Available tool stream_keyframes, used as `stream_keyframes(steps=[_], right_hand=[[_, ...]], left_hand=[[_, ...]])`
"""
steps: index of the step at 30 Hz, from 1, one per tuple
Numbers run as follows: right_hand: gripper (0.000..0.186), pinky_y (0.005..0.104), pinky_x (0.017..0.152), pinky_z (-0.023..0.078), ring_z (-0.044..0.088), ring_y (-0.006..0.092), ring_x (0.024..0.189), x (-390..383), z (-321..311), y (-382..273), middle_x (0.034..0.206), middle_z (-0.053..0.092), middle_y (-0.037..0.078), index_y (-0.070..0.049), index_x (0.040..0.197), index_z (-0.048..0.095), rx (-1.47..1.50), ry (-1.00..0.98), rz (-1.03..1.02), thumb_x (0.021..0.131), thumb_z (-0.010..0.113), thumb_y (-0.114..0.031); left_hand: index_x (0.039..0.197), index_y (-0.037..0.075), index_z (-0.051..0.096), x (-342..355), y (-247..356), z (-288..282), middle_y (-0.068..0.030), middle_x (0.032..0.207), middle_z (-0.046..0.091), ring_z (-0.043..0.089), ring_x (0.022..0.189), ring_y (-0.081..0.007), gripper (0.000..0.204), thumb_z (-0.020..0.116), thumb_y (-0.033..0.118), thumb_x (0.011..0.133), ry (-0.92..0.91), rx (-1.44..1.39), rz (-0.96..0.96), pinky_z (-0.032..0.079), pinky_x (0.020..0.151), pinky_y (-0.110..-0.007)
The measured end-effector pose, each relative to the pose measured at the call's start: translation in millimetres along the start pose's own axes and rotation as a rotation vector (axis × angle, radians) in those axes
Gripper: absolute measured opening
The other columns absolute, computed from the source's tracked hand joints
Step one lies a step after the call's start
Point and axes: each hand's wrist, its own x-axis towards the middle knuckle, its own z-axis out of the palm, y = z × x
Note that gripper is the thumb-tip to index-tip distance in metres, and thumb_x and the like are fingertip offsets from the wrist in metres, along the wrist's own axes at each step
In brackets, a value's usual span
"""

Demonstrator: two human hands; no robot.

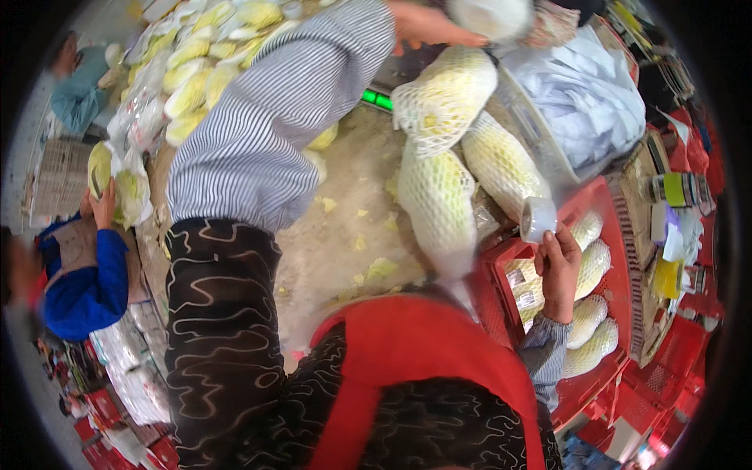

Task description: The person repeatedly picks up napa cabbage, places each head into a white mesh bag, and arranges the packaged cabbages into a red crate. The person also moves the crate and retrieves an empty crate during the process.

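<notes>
Crowding the worktop, three pale green cabbages in white foam mesh sleeves (450, 164) are lying just left of and above the right hand's fingers (558, 244), leaving only a strip of leaf-strewn beige table surface (345, 227) free further left. Below those fingers the red plastic crate (619, 274) is holding more netted cabbages (589, 309), some carrying small pale rectangular labels, and its rim is running close beside the wrist. Beyond the fingertips a clear plastic bin of white crumpled sheets (583, 102) is closing off the upper right. The right hand (560, 270) is rising from a grey cuff, fingers wrapped around a white roll of tape (538, 218), which is sitting at the fingertips over the crate's near corner. The left hand (427, 25) is reaching far across the table in a striped sleeve, fingers resting against a white rounded bundle (489, 17); whether they are gripping it is unclear.
</notes>
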Motion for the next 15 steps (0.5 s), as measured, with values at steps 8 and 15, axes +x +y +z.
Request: stream_keyframes(steps=[8, 15], right_hand=[[0.021, 0.0174, 0.041, 0.029, 0.038, 0.0028, 0.046, -19.0, 21.1, -12.0, 0.066, 0.052, -0.002, 0.002, 0.112, 0.060, -0.009, -0.041, -0.014, 0.099, 0.059, -0.014], [0.027, 0.0177, 0.039, 0.028, 0.037, 0.0030, 0.044, -39.3, 32.9, -20.2, 0.070, 0.056, -0.001, 0.004, 0.116, 0.060, 0.009, -0.080, -0.030, 0.097, 0.060, -0.015]], left_hand=[[0.131, 0.001, 0.060, -48.7, -2.4, -59.3, -0.0186, 0.113, 0.067, 0.065, 0.089, -0.0254, 0.067, 0.070, 0.050, 0.086, 0.338, -0.039, 0.090, 0.053, 0.073, -0.042], [0.128, 0.001, 0.062, 24.3, -31.5, 21.6, -0.0190, 0.124, 0.064, 0.061, 0.110, -0.0272, 0.080, 0.073, 0.061, 0.075, 0.218, -0.340, 0.184, 0.048, 0.093, -0.039]])
